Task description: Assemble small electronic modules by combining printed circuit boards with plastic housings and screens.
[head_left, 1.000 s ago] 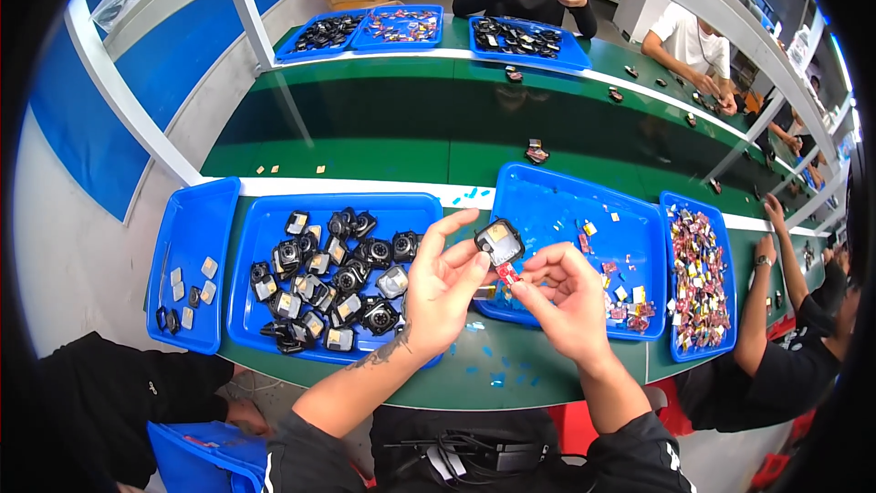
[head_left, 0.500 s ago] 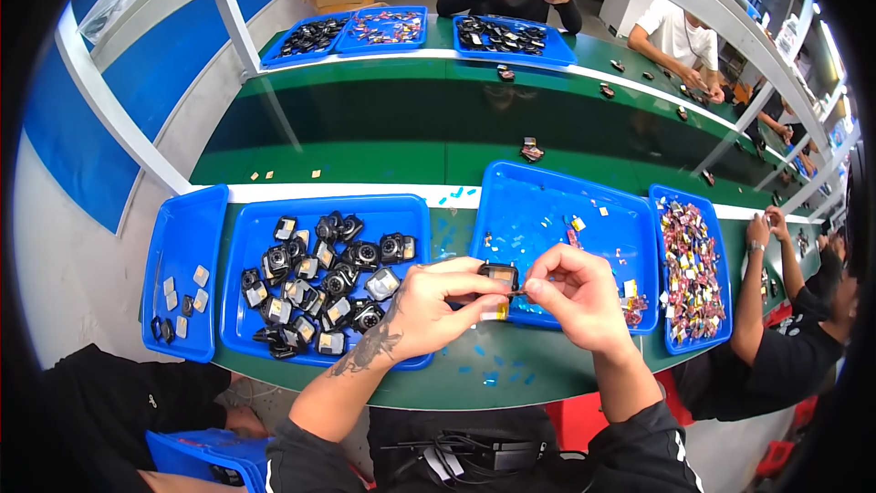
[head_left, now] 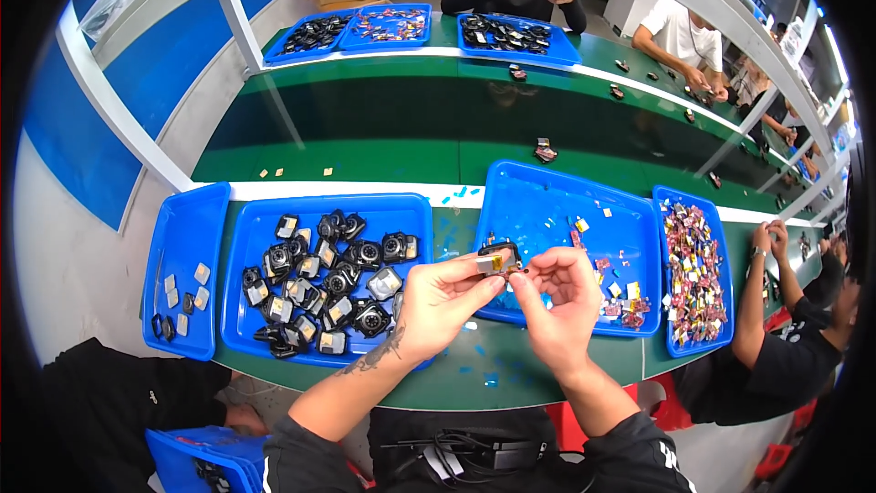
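Over the near edge of the wide blue tray [head_left: 570, 184], my left hand [head_left: 447, 299] grips an opened black smartwatch case [head_left: 497, 249] between thumb and fingers. A silver battery with a yellow patch [head_left: 493, 264] shows at the case. My right hand [head_left: 557, 306] meets it from the right, thumb and forefinger pinched at the case's lower right edge. Whatever lies between those fingertips is too small to make out. Left of my hands, a blue tray [head_left: 235, 278] holds many black smartwatch cases [head_left: 340, 278], some with pale backs upward.
Reddish parts with yellow and silver patches [head_left: 693, 278] fill a narrow blue tray [head_left: 659, 219] at right. Another narrow tray [head_left: 157, 256] at far left holds several small pieces. Beyond runs a green conveyor [head_left: 365, 151] carrying parts [head_left: 546, 152]. Co-workers sit opposite and at right.
The watch case has been turned, so the silver battery with yellow now shows higher up, within the case. My right hand has shifted slightly left and down. Parts on the conveyor sit a little farther right.
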A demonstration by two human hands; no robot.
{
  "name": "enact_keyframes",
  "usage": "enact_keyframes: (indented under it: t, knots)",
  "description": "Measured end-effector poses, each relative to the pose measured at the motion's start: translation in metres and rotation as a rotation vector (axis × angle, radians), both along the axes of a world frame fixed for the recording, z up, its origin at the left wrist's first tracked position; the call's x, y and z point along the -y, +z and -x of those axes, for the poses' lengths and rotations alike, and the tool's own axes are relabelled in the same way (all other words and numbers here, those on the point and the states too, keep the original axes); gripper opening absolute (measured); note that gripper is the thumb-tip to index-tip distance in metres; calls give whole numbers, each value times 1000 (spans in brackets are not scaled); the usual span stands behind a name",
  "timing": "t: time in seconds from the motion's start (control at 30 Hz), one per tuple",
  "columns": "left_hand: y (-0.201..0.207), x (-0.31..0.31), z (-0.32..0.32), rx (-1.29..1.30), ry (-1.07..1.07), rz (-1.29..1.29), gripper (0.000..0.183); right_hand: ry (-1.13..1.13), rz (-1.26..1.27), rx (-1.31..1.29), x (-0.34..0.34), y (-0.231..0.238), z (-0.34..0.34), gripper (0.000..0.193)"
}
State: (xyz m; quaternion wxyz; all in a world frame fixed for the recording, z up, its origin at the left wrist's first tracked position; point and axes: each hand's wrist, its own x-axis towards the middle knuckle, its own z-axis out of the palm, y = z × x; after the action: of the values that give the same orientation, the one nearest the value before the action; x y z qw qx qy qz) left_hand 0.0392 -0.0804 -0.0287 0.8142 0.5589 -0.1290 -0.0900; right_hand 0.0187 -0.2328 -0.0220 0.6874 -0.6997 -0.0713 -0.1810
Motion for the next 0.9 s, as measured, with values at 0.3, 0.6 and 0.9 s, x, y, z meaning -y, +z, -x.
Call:
enact_keyframes:
  t: [0.3, 0.6, 0.9]
  knots:
    - [-4, 8, 8, -11, 21, 72, 41, -82, 160, 9, -3, -5, -4, 33]
    - [6, 2, -2, -49, 174, 135, 67, 186, 287, -70, 13, 18, -40, 37]
    - [140, -97, 113, 1072, 535, -278, 22, 144, 589, -397, 14, -31, -265, 48]
